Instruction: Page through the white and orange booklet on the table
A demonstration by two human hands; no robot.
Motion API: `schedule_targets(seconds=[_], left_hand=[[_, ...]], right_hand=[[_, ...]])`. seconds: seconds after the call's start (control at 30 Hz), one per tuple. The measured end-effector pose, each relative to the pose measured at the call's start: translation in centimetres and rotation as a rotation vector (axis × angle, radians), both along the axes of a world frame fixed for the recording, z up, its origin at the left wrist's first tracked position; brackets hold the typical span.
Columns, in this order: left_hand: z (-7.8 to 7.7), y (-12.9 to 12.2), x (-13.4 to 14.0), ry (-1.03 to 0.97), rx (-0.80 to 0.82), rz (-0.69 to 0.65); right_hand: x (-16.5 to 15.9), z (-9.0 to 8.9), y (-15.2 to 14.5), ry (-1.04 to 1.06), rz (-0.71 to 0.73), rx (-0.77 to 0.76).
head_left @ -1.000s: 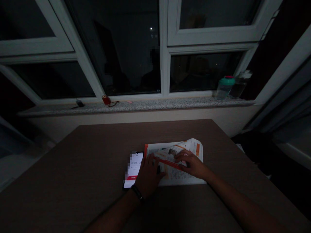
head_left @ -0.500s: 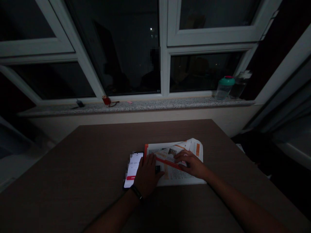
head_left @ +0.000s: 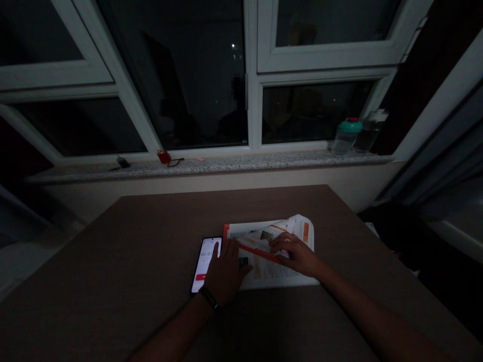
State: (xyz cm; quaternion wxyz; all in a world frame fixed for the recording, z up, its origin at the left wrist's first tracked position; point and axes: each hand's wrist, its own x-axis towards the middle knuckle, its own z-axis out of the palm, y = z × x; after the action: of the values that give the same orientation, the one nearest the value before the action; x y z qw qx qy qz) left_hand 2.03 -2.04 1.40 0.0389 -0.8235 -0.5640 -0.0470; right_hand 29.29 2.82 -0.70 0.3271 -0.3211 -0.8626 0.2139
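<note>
A printed paper (head_left: 279, 274), like a newspaper or magazine with orange edging, lies on the table. One part is folded over diagonally as a flap (head_left: 260, 243). My left hand (head_left: 225, 274) rests flat with its fingers spread, on the paper's left side and partly over the phone. Beside the paper, the lit phone (head_left: 204, 256) shows a timer and a red button; my hand covers its right part. My right hand (head_left: 296, 255) has its fingers curled on the folded flap, thumb near the flap's orange edge. Its fingertips are partly hidden.
The brown table (head_left: 151, 231) reaches toward a wall below a speckled windowsill (head_left: 241, 163). On the sill stand a teal-lidded bottle (head_left: 347, 136), a clear bottle (head_left: 370, 131), a small red object (head_left: 163, 156) and a small dark bottle (head_left: 123, 161). Dark windows rise behind.
My left hand has shifted very slightly left. The view has moved a little; the paper's fold and my right hand look nearly the same.
</note>
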Motion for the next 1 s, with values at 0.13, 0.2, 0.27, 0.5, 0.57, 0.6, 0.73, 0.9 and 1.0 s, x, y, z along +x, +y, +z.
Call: schedule_targets(seconds=[0.13, 0.2, 0.27, 0.5, 0.57, 0.6, 0.73, 0.9, 1.0], left_hand=[[0.2, -0.1, 0.2, 0.034, 0.023, 0.014], [0.4, -0.1, 0.2, 0.047, 0.038, 0.030], [0.5, 0.0, 0.1, 0.046, 0.058, 0.047], [0.3, 0.7, -0.6, -0.022, 0.121, 0.069], [0.2, 0.7, -0.7, -0.042, 0.133, 0.090], [0.2, 0.7, -0.6, -0.047, 0.140, 0.099], [0.2, 0.4, 0.0, -0.065, 0.158, 0.091], [-0.1, -0.1, 1.1, -0.094, -0.038, -0.107], [-0.2, -0.2, 1.3, -0.093, -0.106, -0.110]], right_hand=[[-0.1, 0.3, -0.1, 0.011, 0.000, -0.010], [-0.1, 0.4, -0.2, 0.008, -0.005, -0.017], [-0.1, 0.3, -0.1, 0.005, -0.005, -0.020], [0.0, 0.3, -0.2, 0.008, 0.000, -0.022], [-0.1, 0.4, -0.2, 0.006, -0.002, -0.021], [-0.1, 0.4, -0.2, 0.007, -0.003, -0.021], [-0.1, 0.2, 0.0, 0.014, 0.001, -0.016], [-0.2, 0.1, 0.1, 0.010, 0.005, -0.013], [-0.3, 0.2, 0.0, 0.016, 0.005, -0.019]])
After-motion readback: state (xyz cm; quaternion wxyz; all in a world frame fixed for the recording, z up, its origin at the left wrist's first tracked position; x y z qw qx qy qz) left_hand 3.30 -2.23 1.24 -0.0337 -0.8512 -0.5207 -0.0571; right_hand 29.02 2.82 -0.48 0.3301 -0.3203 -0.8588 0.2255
